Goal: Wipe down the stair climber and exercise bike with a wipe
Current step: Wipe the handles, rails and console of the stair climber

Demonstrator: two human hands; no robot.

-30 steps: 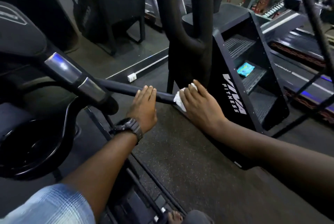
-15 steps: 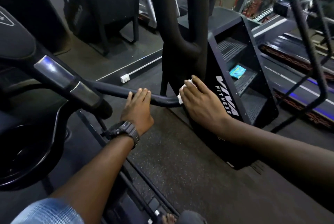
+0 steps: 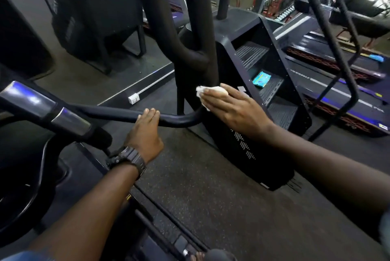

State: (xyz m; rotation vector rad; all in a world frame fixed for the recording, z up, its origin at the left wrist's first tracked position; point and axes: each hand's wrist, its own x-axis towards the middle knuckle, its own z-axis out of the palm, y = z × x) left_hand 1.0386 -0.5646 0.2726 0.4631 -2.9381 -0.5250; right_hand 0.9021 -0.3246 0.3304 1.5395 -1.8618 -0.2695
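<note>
Most of the crumpled white wipe [image 3: 202, 91] is sitting hidden under the right hand [image 3: 234, 109], only its upper-left edge showing, centre frame. The right hand's fingers are lying flat and straight, pressing the wipe onto the upward bend of the curved black handlebar tube [image 3: 118, 114]. The left hand [image 3: 145, 134], black wristwatch [image 3: 128, 158] on its wrist, is resting over the same tube lower centre; its fingertips are bending over the far side, so I cannot tell how tightly it is gripping. The black stair climber with ribbed steps [image 3: 263, 83] is standing at centre right, its side logo mostly blocked by the right hand. The machine carrying the tube is running off the left edge. Count: one wipe, two hands, one teal wipe packet [image 3: 261, 79] lying on a step, three steps showing. Upper-right background is blown out and blurred.
</note>
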